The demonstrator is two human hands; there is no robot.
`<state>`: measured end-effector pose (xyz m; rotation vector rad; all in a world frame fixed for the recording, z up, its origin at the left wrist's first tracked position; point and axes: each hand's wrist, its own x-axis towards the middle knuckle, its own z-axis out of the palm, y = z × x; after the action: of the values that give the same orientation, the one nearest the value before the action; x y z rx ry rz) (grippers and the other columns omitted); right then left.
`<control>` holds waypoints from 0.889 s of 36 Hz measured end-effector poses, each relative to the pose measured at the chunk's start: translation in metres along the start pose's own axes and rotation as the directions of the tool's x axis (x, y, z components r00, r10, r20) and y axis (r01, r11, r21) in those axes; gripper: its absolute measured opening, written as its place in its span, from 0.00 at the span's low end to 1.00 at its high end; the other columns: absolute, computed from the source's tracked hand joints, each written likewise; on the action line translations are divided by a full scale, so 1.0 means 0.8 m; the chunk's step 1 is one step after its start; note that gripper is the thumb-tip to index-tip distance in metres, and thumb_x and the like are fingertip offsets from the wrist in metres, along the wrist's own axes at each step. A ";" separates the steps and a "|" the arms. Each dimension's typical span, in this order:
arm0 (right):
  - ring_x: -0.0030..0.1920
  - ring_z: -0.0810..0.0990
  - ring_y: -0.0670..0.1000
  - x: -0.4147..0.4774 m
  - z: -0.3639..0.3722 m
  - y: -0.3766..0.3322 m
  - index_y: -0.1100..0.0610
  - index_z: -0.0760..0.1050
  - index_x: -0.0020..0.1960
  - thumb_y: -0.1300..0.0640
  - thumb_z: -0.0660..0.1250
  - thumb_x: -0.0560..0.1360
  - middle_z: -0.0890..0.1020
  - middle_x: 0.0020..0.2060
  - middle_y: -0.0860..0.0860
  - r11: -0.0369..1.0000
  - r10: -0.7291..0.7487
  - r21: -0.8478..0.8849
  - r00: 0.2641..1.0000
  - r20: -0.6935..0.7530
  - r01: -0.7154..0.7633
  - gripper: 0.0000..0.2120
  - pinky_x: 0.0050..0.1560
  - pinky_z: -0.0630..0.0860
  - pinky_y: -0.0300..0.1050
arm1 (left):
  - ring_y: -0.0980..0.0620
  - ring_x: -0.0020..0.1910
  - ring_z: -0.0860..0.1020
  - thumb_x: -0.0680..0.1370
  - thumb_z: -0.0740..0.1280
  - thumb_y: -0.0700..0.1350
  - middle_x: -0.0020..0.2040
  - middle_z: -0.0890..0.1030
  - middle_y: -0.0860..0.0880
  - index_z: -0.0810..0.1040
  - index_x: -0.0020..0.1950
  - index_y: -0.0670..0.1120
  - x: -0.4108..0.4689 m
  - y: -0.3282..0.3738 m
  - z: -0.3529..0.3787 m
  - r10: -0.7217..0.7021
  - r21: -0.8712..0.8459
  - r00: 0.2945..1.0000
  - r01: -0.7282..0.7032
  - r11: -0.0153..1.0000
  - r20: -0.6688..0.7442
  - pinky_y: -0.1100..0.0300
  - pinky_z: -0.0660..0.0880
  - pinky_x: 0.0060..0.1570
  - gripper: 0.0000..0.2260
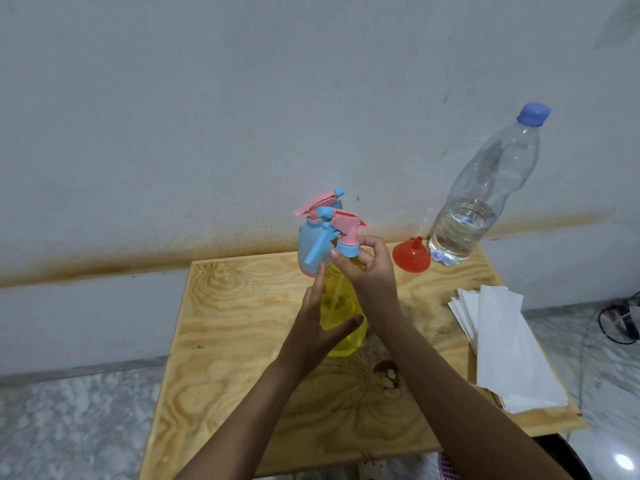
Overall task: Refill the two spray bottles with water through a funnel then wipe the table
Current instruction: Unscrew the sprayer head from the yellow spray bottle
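Yellow spray bottle (339, 301): upright near the middle of the desk (235, 341), between both hands, spray head (341, 223) on; unscrewing looks like the step in hand.
Right hand (369, 270): fingers curled round the blue collar (347, 250) under the spray head, the place to grip for twisting it off.
Left hand (311, 332): fingers straight against the body, thumb across its front, likely bracing it against the twist.
Blue spray bottle (308, 249): just behind, head on, apparently waiting its turn.
Red funnel (411, 257): mouth down at the back, within easy reach.
Water bottle (485, 195): just beside the funnel, capped, partly full.
White paper sheets (509, 344): stacked at the right edge, probably for wiping.
Dark stain (388, 374): on the plywood towards the front, something for the wipe.
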<state>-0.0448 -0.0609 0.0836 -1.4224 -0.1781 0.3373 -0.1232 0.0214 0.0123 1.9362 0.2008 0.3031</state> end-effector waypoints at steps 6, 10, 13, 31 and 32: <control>0.54 0.80 0.50 -0.002 -0.002 0.001 0.54 0.73 0.60 0.60 0.62 0.78 0.80 0.54 0.52 0.999 -0.034 0.036 0.982 0.188 0.027 0.11 0.52 0.79 0.41 | 0.62 0.72 0.61 0.69 0.71 0.62 0.73 0.56 0.66 0.44 0.75 0.63 0.002 -0.007 -0.004 -0.012 0.009 1.000 0.013 1.000 -0.017 0.54 0.68 0.67 0.44; 0.47 0.78 0.44 -0.001 0.011 0.001 0.60 0.69 0.59 0.61 0.69 0.73 0.77 0.47 0.48 0.995 -0.086 -0.047 0.996 0.037 0.088 0.17 0.43 0.76 0.32 | 0.64 0.71 0.60 0.70 0.71 0.60 0.71 0.54 0.72 0.44 0.75 0.64 0.003 -0.009 -0.006 -0.001 0.013 1.000 0.001 1.000 -0.023 0.59 0.66 0.66 0.44; 0.51 0.78 0.47 0.001 0.010 0.008 0.58 0.71 0.58 0.60 0.68 0.74 0.78 0.50 0.51 0.992 -0.078 -0.099 0.997 0.014 0.079 0.14 0.52 0.76 0.35 | 0.63 0.72 0.59 0.70 0.71 0.61 0.71 0.53 0.73 0.43 0.73 0.67 0.000 -0.011 -0.006 0.007 0.006 1.000 -0.007 1.000 -0.025 0.56 0.66 0.68 0.43; 0.48 0.79 0.44 0.017 -0.004 -0.028 0.63 0.72 0.63 0.62 0.57 0.80 0.79 0.51 0.54 0.984 -0.120 0.146 0.981 0.155 0.098 0.13 0.47 0.77 0.37 | 0.74 0.67 0.56 0.68 0.68 0.66 0.66 0.50 0.80 0.42 0.71 0.72 -0.015 -0.022 -0.009 0.037 0.068 0.999 -0.037 0.997 0.005 0.71 0.61 0.62 0.41; 0.49 0.79 0.42 0.020 -0.005 -0.034 0.64 0.72 0.63 0.62 0.57 0.80 0.79 0.52 0.53 0.983 -0.132 0.143 0.981 0.142 0.112 0.14 0.48 0.76 0.35 | 0.74 0.67 0.56 0.69 0.68 0.65 0.66 0.50 0.80 0.42 0.71 0.71 -0.017 -0.024 -0.009 0.038 0.073 0.999 -0.038 0.997 0.009 0.72 0.61 0.62 0.42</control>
<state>-0.0251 -0.0628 0.1089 -1.2464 -0.3588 0.3493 -0.1379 0.0310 -0.0044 2.0151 0.1723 0.3177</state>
